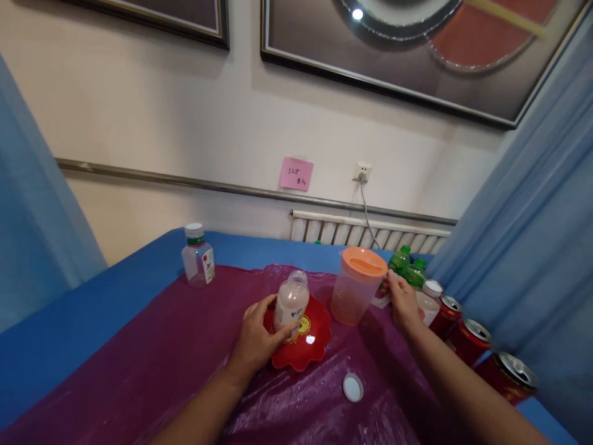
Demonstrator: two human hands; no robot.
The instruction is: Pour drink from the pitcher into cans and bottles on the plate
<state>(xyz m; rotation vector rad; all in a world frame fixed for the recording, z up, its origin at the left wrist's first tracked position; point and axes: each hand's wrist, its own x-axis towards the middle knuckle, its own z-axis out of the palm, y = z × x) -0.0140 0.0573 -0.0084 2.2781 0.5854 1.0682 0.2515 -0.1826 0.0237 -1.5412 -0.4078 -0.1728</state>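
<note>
My left hand [257, 337] is wrapped around a clear plastic bottle [291, 303] with no cap on its mouth. The bottle stands upright at the red scalloped dish [306, 355]; whether its base rests there I cannot tell. On the right, my right hand [403, 300] is closed at the handle of a translucent pitcher [349, 296], which has an orange lid [364, 264] and some orange-tinted content low inside. The fingers partly hide the handle. A loose white cap [353, 388] lies in front of the dish on the purple plastic sheet [185, 358].
Far left stands a capped clear bottle [198, 259]. Along the right edge are green bottles [414, 272], a white-capped bottle [428, 303] and several red cans [467, 340]. Behind the blue-covered table [241, 244] are a radiator [324, 228] and a plugged cord [365, 207]; a blue curtain [532, 216] hangs right.
</note>
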